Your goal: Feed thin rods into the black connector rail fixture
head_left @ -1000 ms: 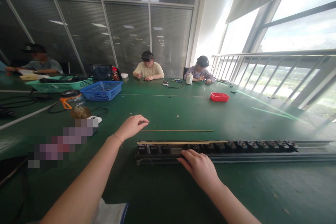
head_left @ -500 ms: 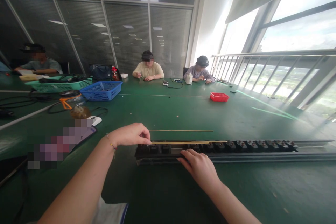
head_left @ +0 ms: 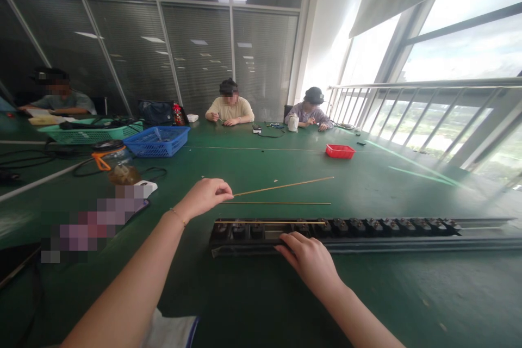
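Observation:
My left hand (head_left: 207, 196) pinches one end of a thin brass-coloured rod (head_left: 285, 186), which slants up to the right above the table. A long black rail (head_left: 408, 246) lies across the table, carrying a row of black blocks (head_left: 359, 225) with small metal parts on top. My right hand (head_left: 308, 255) is closed over the rail's near edge, beside a gap between blocks; its fingertips are partly hidden. Along the tops of the left blocks lies a second thin rod (head_left: 314, 223). A third rod (head_left: 281, 203) rests on the table just behind the rail.
Beyond the rail stands a red tray (head_left: 340, 151). To the left are a blue basket (head_left: 157, 142), a green basket (head_left: 93, 131), a jar (head_left: 120, 166) and cables. Several people sit along the far side of the green table (head_left: 253, 168).
My left hand has lifted its rod up and away from the rail, tilting the far end upward. Another rod stays on the blocks. My right hand has not moved.

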The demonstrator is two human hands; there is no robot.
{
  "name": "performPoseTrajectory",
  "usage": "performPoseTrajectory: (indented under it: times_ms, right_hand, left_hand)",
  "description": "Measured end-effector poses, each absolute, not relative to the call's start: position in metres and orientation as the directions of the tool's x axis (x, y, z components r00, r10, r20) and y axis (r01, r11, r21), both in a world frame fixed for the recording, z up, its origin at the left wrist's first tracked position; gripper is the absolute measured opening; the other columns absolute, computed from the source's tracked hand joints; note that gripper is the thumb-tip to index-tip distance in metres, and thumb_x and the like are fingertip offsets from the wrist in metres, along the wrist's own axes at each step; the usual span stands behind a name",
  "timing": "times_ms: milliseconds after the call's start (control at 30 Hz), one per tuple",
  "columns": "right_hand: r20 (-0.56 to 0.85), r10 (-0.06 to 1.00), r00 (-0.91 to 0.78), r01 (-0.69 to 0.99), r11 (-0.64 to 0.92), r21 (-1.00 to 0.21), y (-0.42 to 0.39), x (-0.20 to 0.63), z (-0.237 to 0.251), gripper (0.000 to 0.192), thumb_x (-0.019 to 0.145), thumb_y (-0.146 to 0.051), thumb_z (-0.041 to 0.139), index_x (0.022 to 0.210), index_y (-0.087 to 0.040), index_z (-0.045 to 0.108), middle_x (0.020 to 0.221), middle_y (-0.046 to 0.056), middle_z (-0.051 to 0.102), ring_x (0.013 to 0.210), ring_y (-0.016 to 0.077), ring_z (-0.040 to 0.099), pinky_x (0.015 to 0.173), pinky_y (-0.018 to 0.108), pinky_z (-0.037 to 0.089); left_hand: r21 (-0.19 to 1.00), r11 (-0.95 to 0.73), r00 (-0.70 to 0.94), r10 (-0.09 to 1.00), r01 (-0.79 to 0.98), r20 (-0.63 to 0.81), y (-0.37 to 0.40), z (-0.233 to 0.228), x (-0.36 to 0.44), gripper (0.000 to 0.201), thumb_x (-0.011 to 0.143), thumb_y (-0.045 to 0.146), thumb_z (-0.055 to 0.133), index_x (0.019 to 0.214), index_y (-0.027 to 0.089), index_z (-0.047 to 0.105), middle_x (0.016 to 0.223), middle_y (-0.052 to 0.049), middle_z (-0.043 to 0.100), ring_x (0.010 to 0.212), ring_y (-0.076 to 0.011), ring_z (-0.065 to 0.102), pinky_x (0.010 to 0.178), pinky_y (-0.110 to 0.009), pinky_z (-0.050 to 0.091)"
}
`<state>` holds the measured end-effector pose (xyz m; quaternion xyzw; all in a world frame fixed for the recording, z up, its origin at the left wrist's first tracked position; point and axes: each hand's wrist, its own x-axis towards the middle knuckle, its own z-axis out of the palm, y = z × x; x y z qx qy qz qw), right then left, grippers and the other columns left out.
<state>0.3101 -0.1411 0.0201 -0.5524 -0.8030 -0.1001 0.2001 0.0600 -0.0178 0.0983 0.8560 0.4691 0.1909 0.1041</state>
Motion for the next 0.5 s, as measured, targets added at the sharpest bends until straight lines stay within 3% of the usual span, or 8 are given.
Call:
performPoseTrajectory:
  times_ms: [167, 500]
  right_hand:
    - [0.447, 0.837, -0.316, 0.923, 0.38, -0.06, -0.141, 0.31, 0.02, 0.027, 0.088, -0.036, 0.038, 0.091, -0.021, 0.059, 0.077, 0.001, 0.062, 0.06, 0.0107, 0.058, 0.051, 0.022, 0.034]
    - [0.436, 0.845, -0.309, 0.922, 0.378, -0.079, -0.14, 0.311, 0.019, 0.024, 0.087, -0.035, 0.04, 0.091, -0.022, 0.058, 0.078, 0.0, 0.062, 0.059, 0.0113, 0.057, 0.051, 0.022, 0.034]
  left_hand:
    - [0.242, -0.567, 0.515, 0.821, 0.788, 0.247, 0.0, 0.065, 0.056, 0.023, 0.076, 0.037, 0.048, 0.073, 0.022, 0.066, 0.077, 0.001, 0.064, 0.069, -0.0135, 0.056, 0.061, -0.022, 0.037]
    - [0.2, -0.504, 0.46, 0.858, 0.84, 0.23, 0.014, 0.021, 0.053, 0.02, 0.078, 0.031, 0.047, 0.075, 0.022, 0.065, 0.079, -0.001, 0.062, 0.071, -0.0143, 0.056, 0.061, -0.023, 0.038]
